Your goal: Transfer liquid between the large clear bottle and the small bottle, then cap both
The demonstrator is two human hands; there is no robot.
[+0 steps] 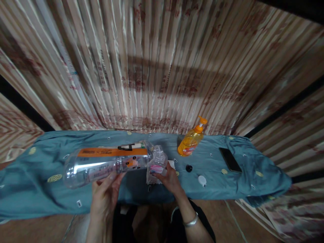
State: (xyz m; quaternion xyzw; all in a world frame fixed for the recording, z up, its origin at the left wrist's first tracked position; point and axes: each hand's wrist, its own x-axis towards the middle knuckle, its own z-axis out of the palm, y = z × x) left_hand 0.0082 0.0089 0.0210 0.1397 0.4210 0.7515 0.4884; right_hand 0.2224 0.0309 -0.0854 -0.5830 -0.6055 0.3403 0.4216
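Note:
A large clear plastic bottle point(101, 163) with an orange label band lies tilted nearly level across the left half of the view. My left hand point(107, 189) is closed round its underside. The bottle's neck meets a small clear bottle point(158, 165) with a pink label, which my right hand point(168, 177) grips from the right. Whether the two mouths touch is too small to tell. Under the small bottle a whitish cloth or tissue point(171, 164) partly shows on the teal cloth.
A teal cloth point(217, 189) covers the table. An orange pump bottle point(191, 141) stands to the right, near a black cap point(189, 168), a white lid point(201, 180) and a dark phone point(230, 160). A pleated curtain point(162, 67) hangs behind.

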